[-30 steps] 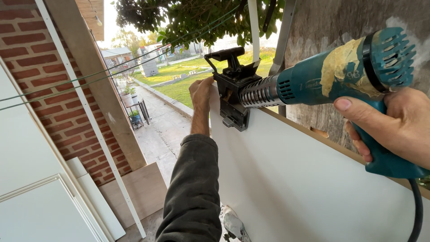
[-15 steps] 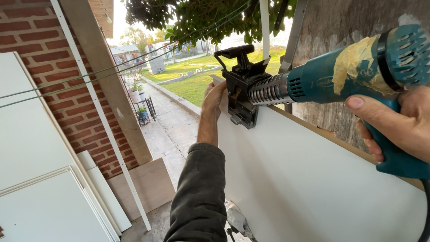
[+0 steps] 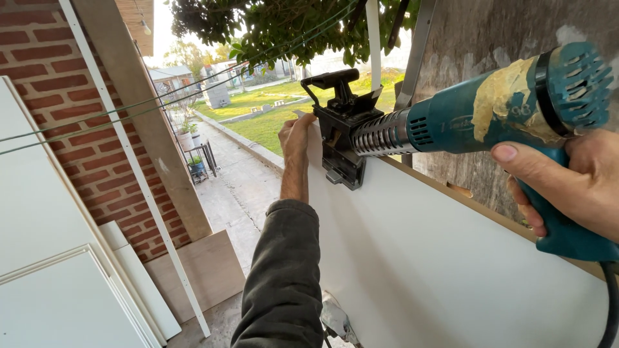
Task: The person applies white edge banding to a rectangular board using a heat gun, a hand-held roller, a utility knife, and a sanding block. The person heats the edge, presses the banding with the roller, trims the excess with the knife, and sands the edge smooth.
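Along the top edge of an upright white panel (image 3: 438, 258), a black edge-banding tool (image 3: 342, 132) is seated, straddling the edge near its far end. The left hand (image 3: 295, 138) is pressed against the panel edge just beside this tool, fingers curled over the edge and touching the tool's side; whether anything is gripped there cannot be told. A teal heat gun (image 3: 490, 113) is grasped firmly at its handle by the right hand (image 3: 567, 187), fingers wrapped around it, and its metal nozzle (image 3: 383, 135) is pointed straight into the black tool, touching or nearly touching it. A dark cord (image 3: 609, 303) is seen hanging from the handle. A grey sleeve (image 3: 284, 277) covers the left arm. To the left, a brick wall (image 3: 58, 96) and leaning white boards (image 3: 58, 290) are seen, with a wooden board (image 3: 200, 267) propped near them.
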